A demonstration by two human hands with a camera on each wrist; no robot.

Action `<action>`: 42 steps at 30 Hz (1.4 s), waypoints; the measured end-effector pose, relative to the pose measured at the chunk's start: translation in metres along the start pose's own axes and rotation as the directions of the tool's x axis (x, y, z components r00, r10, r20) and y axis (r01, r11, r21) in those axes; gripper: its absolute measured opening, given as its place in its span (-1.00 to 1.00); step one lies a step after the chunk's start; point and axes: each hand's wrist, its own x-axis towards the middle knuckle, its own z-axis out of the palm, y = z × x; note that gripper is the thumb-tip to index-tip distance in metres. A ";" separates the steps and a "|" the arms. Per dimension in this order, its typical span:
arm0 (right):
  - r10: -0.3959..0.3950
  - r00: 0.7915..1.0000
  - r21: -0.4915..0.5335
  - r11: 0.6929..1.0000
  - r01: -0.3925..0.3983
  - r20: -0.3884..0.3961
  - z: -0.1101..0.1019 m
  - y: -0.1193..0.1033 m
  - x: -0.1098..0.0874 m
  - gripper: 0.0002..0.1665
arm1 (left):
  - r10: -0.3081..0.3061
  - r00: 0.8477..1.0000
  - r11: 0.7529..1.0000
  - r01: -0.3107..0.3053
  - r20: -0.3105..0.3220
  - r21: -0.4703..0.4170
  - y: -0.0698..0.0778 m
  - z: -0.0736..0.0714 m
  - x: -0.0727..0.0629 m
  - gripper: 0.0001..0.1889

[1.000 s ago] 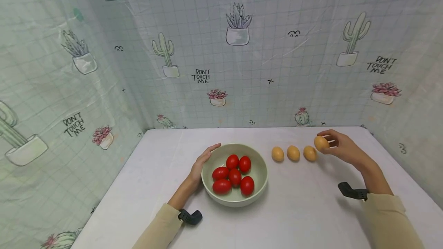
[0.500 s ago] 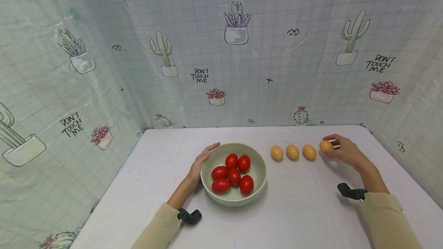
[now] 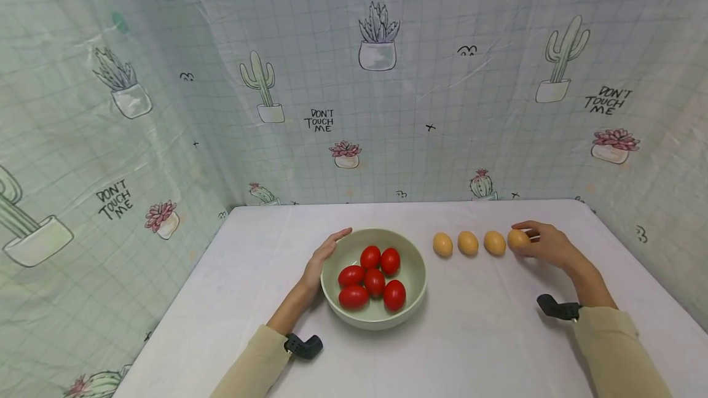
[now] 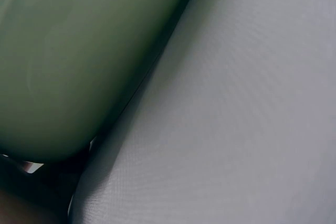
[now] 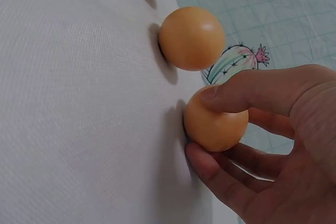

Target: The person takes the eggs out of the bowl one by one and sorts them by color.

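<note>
My right hand [image 3: 544, 244] pinches a yellow-orange egg [image 5: 215, 124] at the right end of a row of similar eggs [image 3: 468, 243]. In the right wrist view, the thumb lies over its near side and the fingers curl at the other side; a small gap parts it from the neighbouring egg [image 5: 191, 39]. The held egg is at or just over the table. My left hand [image 3: 319, 268] rests along the left outer wall of a pale green bowl [image 3: 373, 324], fingers extended. Several red egg-shaped things [image 3: 375, 282] lie in the bowl. The bowl's wall [image 4: 68, 66] hides most of that hand in the left wrist view.
A white table [image 3: 470, 343] carries everything. Its back edge meets a hanging cloth [image 3: 420, 158] printed with cacti, which also rises at both sides. The row of eggs stands to the right of the bowl, near the back.
My right hand has lowered the egg and then moved it slightly left, closer to the row. The left hand and the bowl have stayed in place.
</note>
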 end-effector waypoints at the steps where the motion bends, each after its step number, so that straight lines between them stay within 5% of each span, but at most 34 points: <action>1: 0.003 1.000 -0.003 1.000 -0.003 0.003 0.000 -0.001 0.000 -0.20 | 0.002 1.000 1.000 -0.002 0.001 -0.002 0.000 0.000 0.000 -0.44; 42: 0.006 0.999 -0.069 0.998 -0.002 0.054 -0.007 -0.004 -0.002 -0.13 | 0.009 1.000 1.000 -0.009 0.009 -0.010 -0.001 0.001 0.000 -0.45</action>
